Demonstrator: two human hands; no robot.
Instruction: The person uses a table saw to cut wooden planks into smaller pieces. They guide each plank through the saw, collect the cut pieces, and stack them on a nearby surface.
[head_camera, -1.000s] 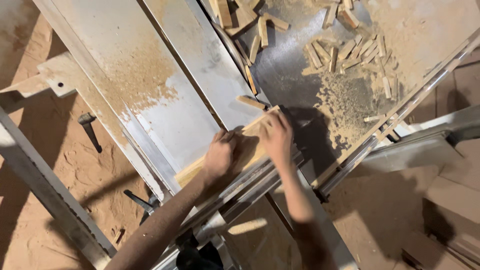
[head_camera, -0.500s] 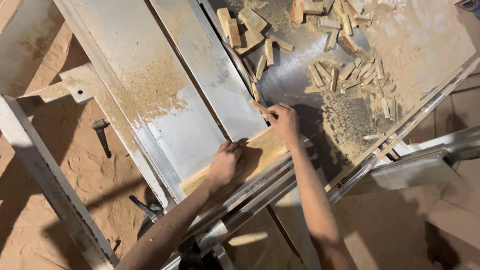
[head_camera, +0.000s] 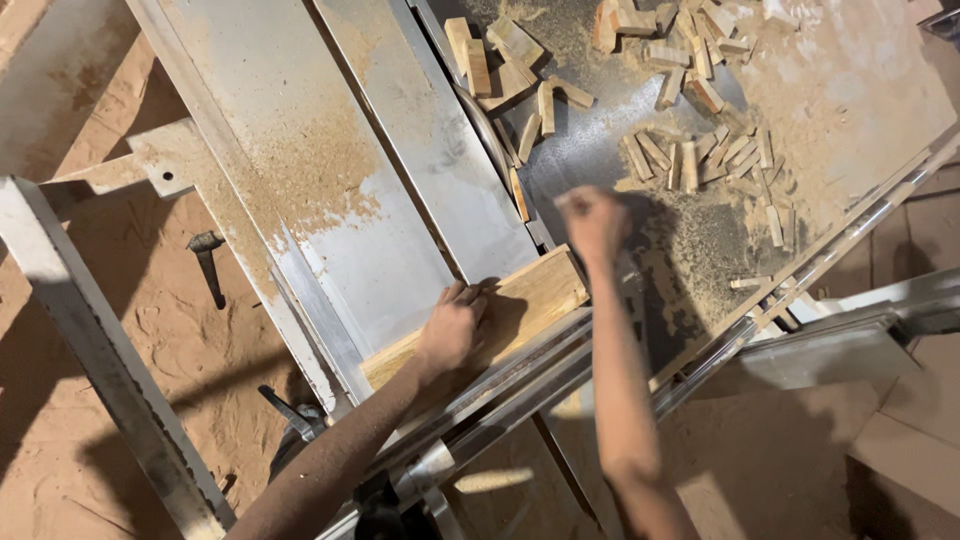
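Since half a second ago, the right hand (head_camera: 593, 218) has come off the end of the plank and now hangs above the dark part of the saw table (head_camera: 400, 180), while the left hand has stayed where it was. This big metal table is dusty with sawdust and fills most of the view. A long metal rail (head_camera: 520, 385) runs along its near edge. The wooden plank (head_camera: 520, 300) lies flat on the table, right against that rail, with its far end pointing at the right hand. The left hand (head_camera: 452, 325) lies flat on top of the plank near its middle, fingers close together and pressing down. The right hand is curled into a fist and looks blurry, so I cannot tell if it is pinching anything small. It is just past the plank's end and does not touch it. Many small cut wood blocks (head_camera: 690, 90) lie scattered on the far side of the table, well apart from both hands.
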